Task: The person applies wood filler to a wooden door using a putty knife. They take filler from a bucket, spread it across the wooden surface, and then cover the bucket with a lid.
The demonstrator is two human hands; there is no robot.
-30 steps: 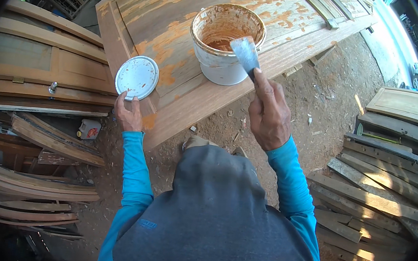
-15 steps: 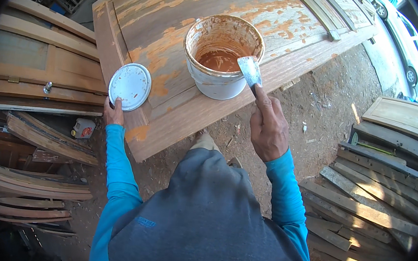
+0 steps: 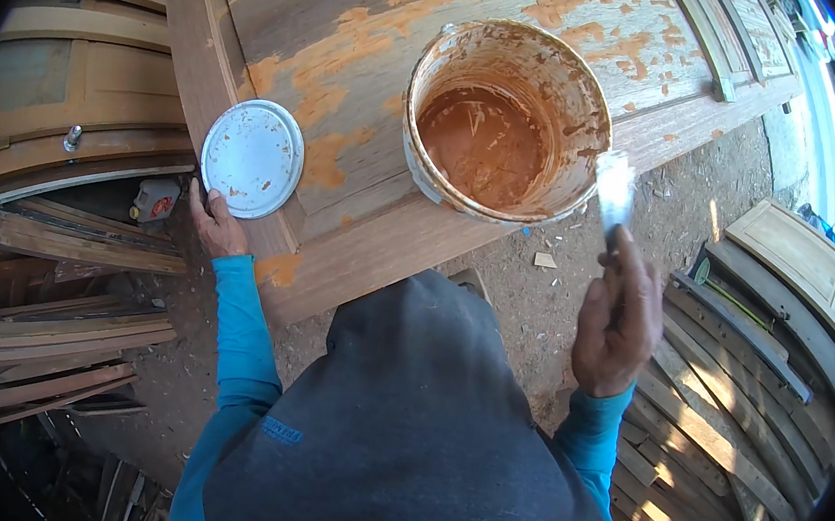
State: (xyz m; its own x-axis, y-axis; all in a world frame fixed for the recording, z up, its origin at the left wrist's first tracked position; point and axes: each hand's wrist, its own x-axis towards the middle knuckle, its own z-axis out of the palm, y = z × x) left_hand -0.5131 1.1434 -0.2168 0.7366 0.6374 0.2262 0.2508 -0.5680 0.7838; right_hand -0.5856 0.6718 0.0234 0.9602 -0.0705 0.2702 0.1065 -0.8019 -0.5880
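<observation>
My right hand (image 3: 620,325) is closed around the handle of a putty knife (image 3: 615,191). Its pale blade points away from me, by the right rim of a smeared white bucket (image 3: 418,155). Orange-brown filler (image 3: 484,146) coats the bucket's bottom and inner wall. The bucket's near side projects over the front edge of a wooden door (image 3: 378,257); what supports it cannot be seen. A round white lid (image 3: 252,159), speckled with filler, lies on the door's left corner. My left hand (image 3: 221,230) is at the lid's lower rim, fingers apart, fingertips touching it.
Orange filler patches (image 3: 325,156) mark the door. Stacked wooden panels (image 3: 110,110) and a small jug (image 3: 155,200) are on the left. Planks (image 3: 714,420) lie to the right, below a pale panel door (image 3: 805,258). Bare dirt (image 3: 525,291) shows beyond the door's front edge.
The bucket has shifted right and looks larger, with more of its inside showing. My right hand has moved right with the putty knife. My left hand stays by the lid, its fingers more spread.
</observation>
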